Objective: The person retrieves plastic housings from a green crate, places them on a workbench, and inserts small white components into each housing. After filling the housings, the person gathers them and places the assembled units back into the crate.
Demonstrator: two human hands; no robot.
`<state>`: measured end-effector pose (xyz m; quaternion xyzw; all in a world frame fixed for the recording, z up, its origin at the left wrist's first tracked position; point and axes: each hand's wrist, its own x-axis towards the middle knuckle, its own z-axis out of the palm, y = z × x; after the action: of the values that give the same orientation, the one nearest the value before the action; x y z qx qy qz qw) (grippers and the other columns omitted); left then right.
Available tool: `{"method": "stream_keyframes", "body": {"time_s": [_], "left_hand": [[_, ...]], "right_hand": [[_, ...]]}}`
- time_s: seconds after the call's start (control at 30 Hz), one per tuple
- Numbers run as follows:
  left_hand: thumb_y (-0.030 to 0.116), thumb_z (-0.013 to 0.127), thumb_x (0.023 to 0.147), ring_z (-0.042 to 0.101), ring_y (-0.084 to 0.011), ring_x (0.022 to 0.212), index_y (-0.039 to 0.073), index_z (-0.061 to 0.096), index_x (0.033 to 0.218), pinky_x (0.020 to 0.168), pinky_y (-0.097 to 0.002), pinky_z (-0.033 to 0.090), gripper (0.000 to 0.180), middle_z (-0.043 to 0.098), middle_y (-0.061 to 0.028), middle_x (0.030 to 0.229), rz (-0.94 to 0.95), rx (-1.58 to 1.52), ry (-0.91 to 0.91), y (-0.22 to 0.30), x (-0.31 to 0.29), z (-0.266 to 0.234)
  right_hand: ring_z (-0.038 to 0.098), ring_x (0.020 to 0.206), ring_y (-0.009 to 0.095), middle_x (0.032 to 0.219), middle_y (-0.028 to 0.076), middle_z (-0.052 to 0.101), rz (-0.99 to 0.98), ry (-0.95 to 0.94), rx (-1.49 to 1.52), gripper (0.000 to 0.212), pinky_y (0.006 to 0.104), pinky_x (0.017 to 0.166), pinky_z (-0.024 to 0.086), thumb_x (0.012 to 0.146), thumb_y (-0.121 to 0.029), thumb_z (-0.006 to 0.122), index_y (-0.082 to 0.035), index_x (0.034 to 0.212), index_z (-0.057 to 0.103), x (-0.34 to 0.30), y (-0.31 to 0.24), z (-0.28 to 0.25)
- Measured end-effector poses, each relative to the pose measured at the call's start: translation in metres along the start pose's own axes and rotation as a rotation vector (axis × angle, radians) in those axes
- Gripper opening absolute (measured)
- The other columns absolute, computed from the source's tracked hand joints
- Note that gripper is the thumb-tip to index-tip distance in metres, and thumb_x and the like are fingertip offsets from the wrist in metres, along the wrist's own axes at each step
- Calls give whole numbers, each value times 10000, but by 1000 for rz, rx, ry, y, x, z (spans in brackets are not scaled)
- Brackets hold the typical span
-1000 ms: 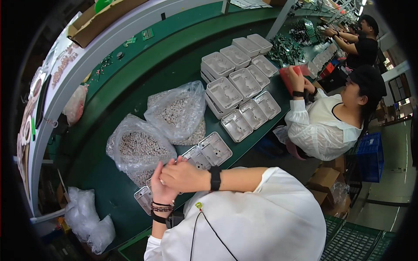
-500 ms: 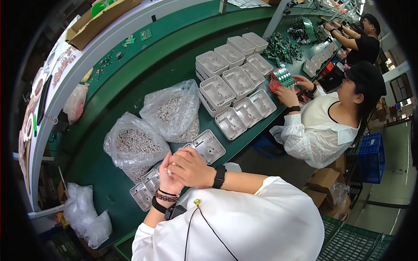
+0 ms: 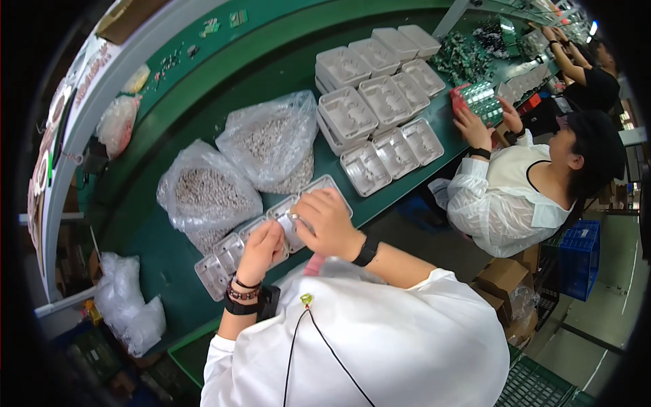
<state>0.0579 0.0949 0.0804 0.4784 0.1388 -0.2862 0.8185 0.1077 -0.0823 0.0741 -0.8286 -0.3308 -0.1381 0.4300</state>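
Low in the middle of the frame, the person's left hand [image 3: 261, 245] and right hand [image 3: 327, 222] meet over a row of clear plastic trays [image 3: 271, 234] at the near edge of the green bench [image 3: 203, 102]. The left grip is curled down onto a tray; whether it pinches a part I cannot tell. The right grip is bent over the next tray, and what it holds, if anything, is hidden under the fingers.

The trays lie close to the bench edge, so I judge a nudge from a wrist could tip one off and spill its contents.

Just above them in the frame sit two open clear bags of small pale parts [image 3: 207, 197] and [image 3: 274, 142]. They slump loosely, and a snagged sleeve could drag one over and scatter parts across the bench.

Further up and right, stacked white trays [image 3: 369, 95] stand in rows; the stack could slide if bumped.

At the right, a co-worker's hands [image 3: 485, 122] hold a green circuit panel [image 3: 483, 98].
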Motion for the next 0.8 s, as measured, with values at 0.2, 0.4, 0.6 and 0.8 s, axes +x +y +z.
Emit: {"method": "stream_keyframes", "body": {"time_s": [0.2,0.4,0.6,0.8], "left_hand": [[215,454,905,349,-39,504,60,535,841,430,-180,274,186,403,43,573,122,793,83,-25,8,12],[212,452,904,350,-33,498,47,532,880,431,-189,283,185,415,41,582,-13,533,85,-31,14,19],[233,426,914,328,-39,473,51,514,853,429,-182,276,211,391,50,579,-133,219,73,-36,28,25],[276,428,902,393,-73,465,34,546,816,438,-217,329,282,422,23,543,-72,317,106,-45,63,31]], "right_hand": [[492,724,197,783,44,512,-119,-340,-23,164,328,717,361,679,-174,583,-76,791,515,-29,12,-2],[509,726,230,799,59,517,-57,-395,125,145,327,684,389,688,-105,594,-63,805,519,-37,24,-5],[517,735,283,778,93,515,119,-364,332,168,350,603,416,683,-58,606,-37,817,508,-45,39,-1],[532,647,276,729,89,522,177,-324,336,121,347,542,422,692,-50,607,-46,780,524,-41,59,-9]]}}
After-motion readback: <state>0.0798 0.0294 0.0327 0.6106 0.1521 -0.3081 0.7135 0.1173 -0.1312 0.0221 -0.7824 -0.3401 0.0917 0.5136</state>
